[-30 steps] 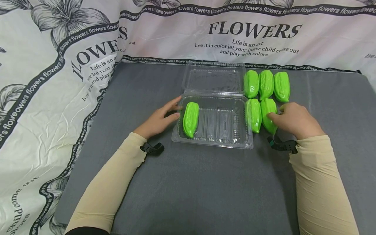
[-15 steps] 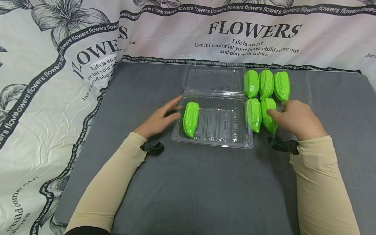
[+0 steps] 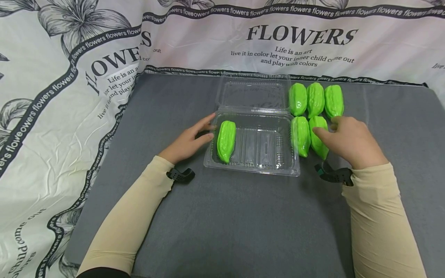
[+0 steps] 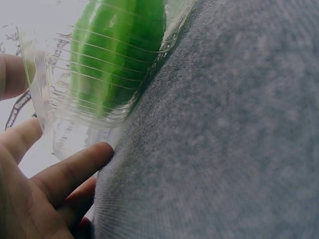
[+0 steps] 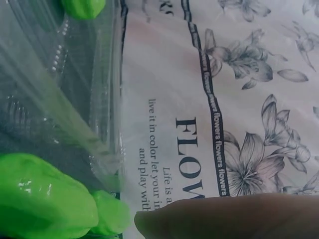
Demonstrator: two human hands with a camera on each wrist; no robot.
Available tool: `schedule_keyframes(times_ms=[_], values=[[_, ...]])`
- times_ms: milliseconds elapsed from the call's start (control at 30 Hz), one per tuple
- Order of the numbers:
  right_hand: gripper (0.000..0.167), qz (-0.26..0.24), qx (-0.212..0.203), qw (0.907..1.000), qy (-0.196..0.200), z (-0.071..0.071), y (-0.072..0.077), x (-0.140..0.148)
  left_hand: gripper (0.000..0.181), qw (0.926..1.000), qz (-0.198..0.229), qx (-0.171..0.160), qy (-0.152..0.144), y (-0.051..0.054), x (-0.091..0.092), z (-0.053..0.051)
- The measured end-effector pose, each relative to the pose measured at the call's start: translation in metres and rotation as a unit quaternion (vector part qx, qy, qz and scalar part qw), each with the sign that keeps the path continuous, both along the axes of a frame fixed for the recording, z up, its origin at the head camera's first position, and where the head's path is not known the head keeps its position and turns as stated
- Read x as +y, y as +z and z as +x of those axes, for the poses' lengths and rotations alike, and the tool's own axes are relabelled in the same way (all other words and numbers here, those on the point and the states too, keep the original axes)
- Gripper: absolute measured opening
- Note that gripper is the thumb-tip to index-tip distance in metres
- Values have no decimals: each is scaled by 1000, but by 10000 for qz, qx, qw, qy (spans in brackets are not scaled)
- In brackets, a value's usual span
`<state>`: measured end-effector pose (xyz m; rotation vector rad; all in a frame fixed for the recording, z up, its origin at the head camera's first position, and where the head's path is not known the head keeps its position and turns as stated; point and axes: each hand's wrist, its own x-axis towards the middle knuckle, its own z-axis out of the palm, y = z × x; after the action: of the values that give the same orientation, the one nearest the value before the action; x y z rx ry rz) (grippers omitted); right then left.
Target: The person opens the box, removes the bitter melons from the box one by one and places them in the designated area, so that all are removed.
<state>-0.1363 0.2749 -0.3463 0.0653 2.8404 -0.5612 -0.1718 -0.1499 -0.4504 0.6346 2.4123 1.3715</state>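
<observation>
In the head view, my left hand (image 3: 187, 142) is at the left side of a clear plastic clamshell box (image 3: 252, 168). Its fingers are fairly straight, with the tips at the box's edge, also seen in the left wrist view. One glossy green star fruit (image 3: 226, 141) lies inside the box at its left end. On the right, my right hand (image 3: 352, 143) is above another star fruit (image 3: 317, 135), the thumb extended over its side. In the right wrist view one digit (image 5: 224, 216) points at the green fruit with a small visible gap. The other right fingers are mostly hidden.
The box's clear lid (image 3: 253, 92) lies folded back. One star fruit (image 3: 301, 137) lies beside the box's right wall, and a row with a star fruit (image 3: 315, 99) at its middle stands behind. A grey cloth (image 3: 243, 220) covers the table; a printed curtain (image 3: 194, 42) borders it.
My right hand has shifted slightly, its thumb drawing a little farther across the nearby star fruit. My left hand, the box and the star fruits look unmoved.
</observation>
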Motion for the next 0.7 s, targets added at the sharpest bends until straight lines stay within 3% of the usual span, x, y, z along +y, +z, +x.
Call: schedule_keyframes(times_ms=[233, 467, 700], values=[[71, -141, 231, 9996, 41, 4, 4, -7, 65, 10000, 25, 20, -17, 0, 0, 0], [84, -304, 267, 9991, 99, 10, 9, -17, 65, 10000, 62, -11, -30, -1, 0, 0], [82, -510, 420, 9978, 36, 15, 14, -30, 65, 9999, 114, -23, -68, -1, -1, 1]])
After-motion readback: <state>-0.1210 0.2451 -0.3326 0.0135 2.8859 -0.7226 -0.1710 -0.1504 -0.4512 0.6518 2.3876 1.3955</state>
